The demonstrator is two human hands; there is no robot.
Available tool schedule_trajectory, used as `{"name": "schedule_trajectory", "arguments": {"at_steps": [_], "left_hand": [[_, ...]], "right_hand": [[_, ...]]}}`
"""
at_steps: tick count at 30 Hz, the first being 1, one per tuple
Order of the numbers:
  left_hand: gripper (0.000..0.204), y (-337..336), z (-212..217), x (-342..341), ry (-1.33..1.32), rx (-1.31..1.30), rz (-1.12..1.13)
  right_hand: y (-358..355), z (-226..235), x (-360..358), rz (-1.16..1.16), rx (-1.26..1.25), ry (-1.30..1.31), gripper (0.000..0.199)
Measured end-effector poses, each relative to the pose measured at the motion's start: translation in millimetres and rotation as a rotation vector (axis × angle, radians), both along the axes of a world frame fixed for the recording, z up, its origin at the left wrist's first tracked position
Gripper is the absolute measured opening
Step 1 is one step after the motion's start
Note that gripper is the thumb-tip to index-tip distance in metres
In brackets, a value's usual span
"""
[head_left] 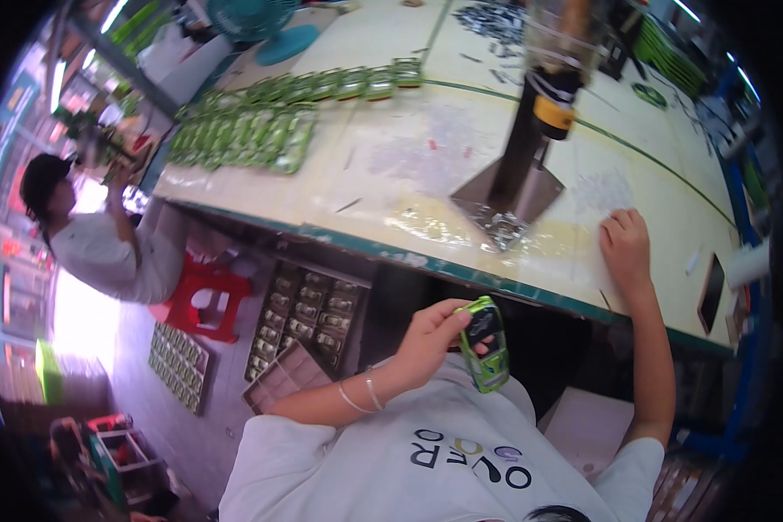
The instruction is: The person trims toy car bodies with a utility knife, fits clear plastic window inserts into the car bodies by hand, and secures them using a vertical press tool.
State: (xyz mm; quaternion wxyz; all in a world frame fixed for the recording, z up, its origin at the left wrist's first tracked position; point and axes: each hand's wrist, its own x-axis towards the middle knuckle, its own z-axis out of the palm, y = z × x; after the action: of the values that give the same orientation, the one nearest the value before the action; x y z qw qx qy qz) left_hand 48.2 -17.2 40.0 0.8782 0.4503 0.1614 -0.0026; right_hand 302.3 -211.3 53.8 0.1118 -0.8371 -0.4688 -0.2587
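Observation:
My left hand point(435, 339) is closed around a green toy car body point(493, 370) with dark window areas, held tilted in front of my shirt, off the table's near edge. My right hand point(625, 248) rests on the tabletop at the right, its fingers curled together beside a scatter of small clear pieces point(605, 191). Whatever those fingertips may pinch is too small or hidden to make out. Between my hands, farther in, stands a dark upright press-like fixture point(518, 178) on a flat metal base, with shiny clear bits point(505, 230) around its foot.
Rows of similar green car bodies point(244, 135) lie at the table's far left, near a teal fan point(287, 43). Dark small parts point(491, 19) are heaped at the back. A dark flat slab point(711, 294) lies right. Compartment trays point(300, 317) sit on the floor; a person point(104, 244) sits left.

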Motion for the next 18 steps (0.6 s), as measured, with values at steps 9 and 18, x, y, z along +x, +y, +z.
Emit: {"name": "schedule_trajectory", "arguments": {"at_steps": [9, 18], "left_hand": [[0.027, 1, 0, -3, -0.064, 0.053, -0.026], [0.027, 5, -1, -10, -0.075, 0.057, -0.001]], "right_hand": [[-8, -19, 6, 0.022, 0.237, 0.168, 0.008], [-9, -25, 21, 0.001, 0.210, 0.030, 0.017]]}}
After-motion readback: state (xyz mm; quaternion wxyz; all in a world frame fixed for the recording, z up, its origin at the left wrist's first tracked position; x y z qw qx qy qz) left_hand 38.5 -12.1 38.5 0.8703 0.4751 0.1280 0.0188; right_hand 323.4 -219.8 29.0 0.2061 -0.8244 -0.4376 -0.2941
